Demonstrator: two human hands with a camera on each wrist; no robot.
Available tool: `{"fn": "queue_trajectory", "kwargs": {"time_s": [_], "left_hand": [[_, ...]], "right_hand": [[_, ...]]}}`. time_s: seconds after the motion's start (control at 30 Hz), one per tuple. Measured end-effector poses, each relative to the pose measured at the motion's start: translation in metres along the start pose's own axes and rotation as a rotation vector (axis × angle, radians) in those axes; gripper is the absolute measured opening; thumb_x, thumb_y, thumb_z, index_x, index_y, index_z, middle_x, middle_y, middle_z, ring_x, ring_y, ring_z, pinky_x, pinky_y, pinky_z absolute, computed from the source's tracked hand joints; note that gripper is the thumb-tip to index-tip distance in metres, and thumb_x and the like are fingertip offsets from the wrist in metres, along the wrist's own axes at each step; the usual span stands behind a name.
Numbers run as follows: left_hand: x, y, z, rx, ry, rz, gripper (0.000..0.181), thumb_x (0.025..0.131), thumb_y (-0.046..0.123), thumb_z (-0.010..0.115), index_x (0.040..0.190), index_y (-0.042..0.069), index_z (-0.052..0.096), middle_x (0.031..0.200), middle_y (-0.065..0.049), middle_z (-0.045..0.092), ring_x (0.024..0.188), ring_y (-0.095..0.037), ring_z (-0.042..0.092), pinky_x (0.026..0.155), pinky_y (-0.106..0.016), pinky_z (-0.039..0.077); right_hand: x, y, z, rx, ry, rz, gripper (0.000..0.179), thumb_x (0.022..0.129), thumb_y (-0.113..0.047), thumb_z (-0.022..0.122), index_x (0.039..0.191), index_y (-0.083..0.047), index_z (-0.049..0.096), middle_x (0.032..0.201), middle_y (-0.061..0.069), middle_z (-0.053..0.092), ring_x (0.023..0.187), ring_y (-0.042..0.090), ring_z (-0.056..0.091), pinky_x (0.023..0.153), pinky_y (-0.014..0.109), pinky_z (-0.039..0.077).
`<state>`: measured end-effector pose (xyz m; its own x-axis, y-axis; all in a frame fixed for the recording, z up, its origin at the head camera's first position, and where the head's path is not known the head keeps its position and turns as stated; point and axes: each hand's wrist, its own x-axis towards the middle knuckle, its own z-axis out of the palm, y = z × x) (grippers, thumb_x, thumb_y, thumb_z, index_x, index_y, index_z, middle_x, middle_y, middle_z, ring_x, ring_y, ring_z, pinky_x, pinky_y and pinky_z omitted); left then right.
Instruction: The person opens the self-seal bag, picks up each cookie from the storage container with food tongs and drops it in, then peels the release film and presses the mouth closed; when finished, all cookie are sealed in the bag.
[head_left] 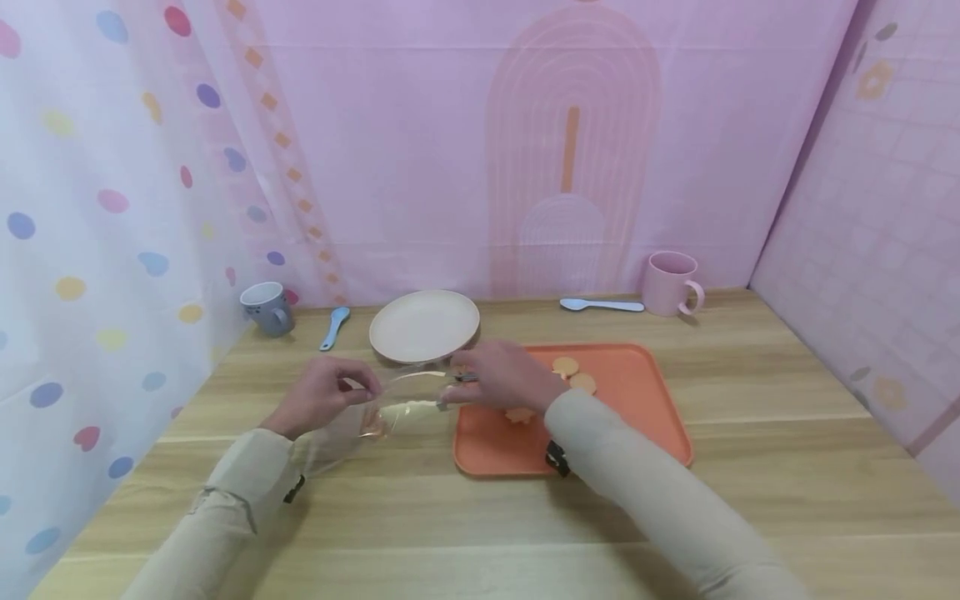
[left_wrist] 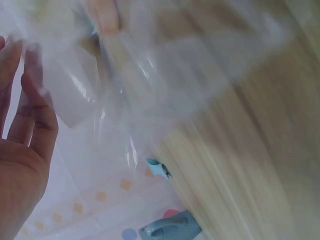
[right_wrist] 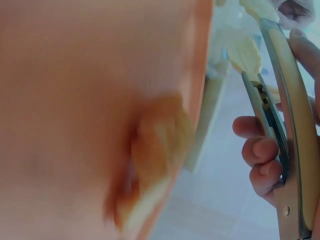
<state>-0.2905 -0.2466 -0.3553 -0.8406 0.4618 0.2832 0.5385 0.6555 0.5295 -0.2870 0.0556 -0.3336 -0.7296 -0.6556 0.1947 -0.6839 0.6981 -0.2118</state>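
My left hand [head_left: 326, 396] pinches the rim of a clear plastic bag [left_wrist: 155, 85], its index finger and thumb meeting at the film. Something small and orange-brown shows low in the bag in the head view. My right hand [head_left: 510, 379] grips a pair of tongs [right_wrist: 295, 115] with metal arms and cream-coloured tips. These tips [right_wrist: 245, 55] stand apart and point left, at the bag's mouth, overlapping the film in the head view. Beneath the right hand is an orange tray [head_left: 637, 417] with round biscuit-like pieces [head_left: 582, 383]; a brown bread-like piece [right_wrist: 160, 150] appears blurred near its edge.
A cream plate [head_left: 423, 325] lies behind the bag. At the back left are a grey cup [head_left: 267, 310] and a short blue spoon [head_left: 334, 327]. A longer blue spoon [head_left: 602, 305] and a pink mug [head_left: 667, 287] stand at the back right, before a pink curtain.
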Motion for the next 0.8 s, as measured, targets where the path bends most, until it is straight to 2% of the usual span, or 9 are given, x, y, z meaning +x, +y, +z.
{"fn": "queue_trajectory", "kwargs": {"time_s": [0.17,0.37,0.53,0.67,0.8], "left_hand": [[0.002,0.005,-0.002,0.026,-0.021,0.017,0.019,0.081,-0.007,0.075,0.078,0.012,0.073,0.081,-0.001,0.075,0.081,-0.009,0.070,0.068,-0.023,0.057],[-0.003,0.006,-0.008,0.079,-0.050,0.035,0.023,0.081,-0.012,0.072,0.078,0.011,0.071,0.080,0.001,0.074,0.081,-0.003,0.066,0.067,-0.023,0.054],[-0.006,0.005,-0.012,0.117,-0.058,0.053,0.028,0.078,-0.014,0.072,0.077,0.013,0.071,0.079,0.003,0.073,0.081,-0.002,0.065,0.067,-0.024,0.055],[-0.003,0.006,-0.012,0.186,-0.059,0.112,0.031,0.074,-0.016,0.074,0.074,0.015,0.071,0.075,0.009,0.070,0.075,-0.001,0.062,0.065,-0.023,0.056],[0.000,0.008,-0.013,0.211,-0.073,0.121,0.033,0.072,-0.018,0.073,0.073,0.015,0.071,0.073,0.010,0.069,0.073,-0.007,0.064,0.065,-0.024,0.057]], "right_hand": [[-0.019,0.013,-0.018,0.030,0.037,0.031,0.044,0.090,-0.059,0.065,0.116,-0.024,0.071,0.104,-0.010,0.075,0.086,0.010,0.068,0.077,0.030,0.055],[-0.060,0.033,-0.036,0.073,0.037,0.089,0.041,0.088,-0.058,0.069,0.115,-0.027,0.071,0.099,-0.012,0.074,0.083,0.006,0.066,0.075,0.029,0.054],[-0.098,0.057,-0.053,-0.053,0.060,0.104,0.052,0.085,-0.061,0.070,0.121,-0.024,0.070,0.100,-0.005,0.076,0.084,0.013,0.070,0.075,0.036,0.057],[-0.119,0.073,-0.061,-0.131,0.052,0.100,0.055,0.085,-0.060,0.070,0.121,-0.019,0.071,0.099,-0.001,0.077,0.081,0.013,0.068,0.078,0.039,0.058],[-0.125,0.080,-0.066,-0.149,0.022,0.092,0.049,0.087,-0.060,0.068,0.112,-0.018,0.072,0.077,-0.006,0.069,0.065,0.005,0.056,0.066,0.033,0.054]]}}
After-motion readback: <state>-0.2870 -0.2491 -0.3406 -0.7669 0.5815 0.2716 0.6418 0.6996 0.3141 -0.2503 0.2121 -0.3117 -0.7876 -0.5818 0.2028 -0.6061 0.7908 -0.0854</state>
